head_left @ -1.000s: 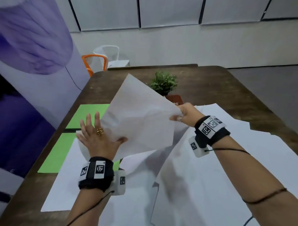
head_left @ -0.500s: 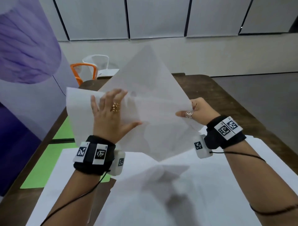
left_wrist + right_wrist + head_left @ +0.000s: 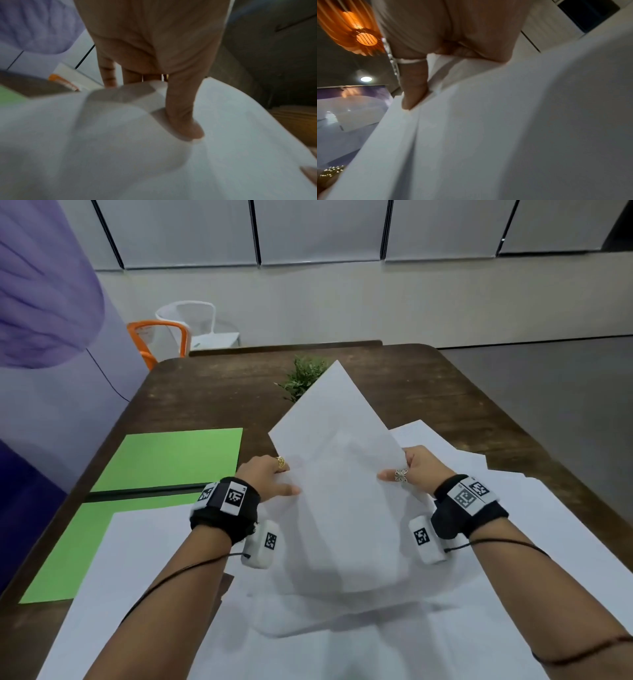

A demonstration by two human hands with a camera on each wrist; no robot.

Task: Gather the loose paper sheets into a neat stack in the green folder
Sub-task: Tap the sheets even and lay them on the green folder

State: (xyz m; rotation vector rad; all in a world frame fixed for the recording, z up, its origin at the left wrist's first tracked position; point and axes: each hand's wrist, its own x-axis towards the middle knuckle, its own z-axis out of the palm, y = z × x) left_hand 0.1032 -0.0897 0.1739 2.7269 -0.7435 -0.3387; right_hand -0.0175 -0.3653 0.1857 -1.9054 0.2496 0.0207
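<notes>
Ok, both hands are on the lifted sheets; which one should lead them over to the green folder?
Left, probably. The green folder lies open on the left side of the table, just beyond the left hand. The right hand grips the held sheets on their far edge and would have to cross over.

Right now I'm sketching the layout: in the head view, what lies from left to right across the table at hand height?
green folder → left hand → held paper sheets → right hand → loose sheets on the table
</notes>
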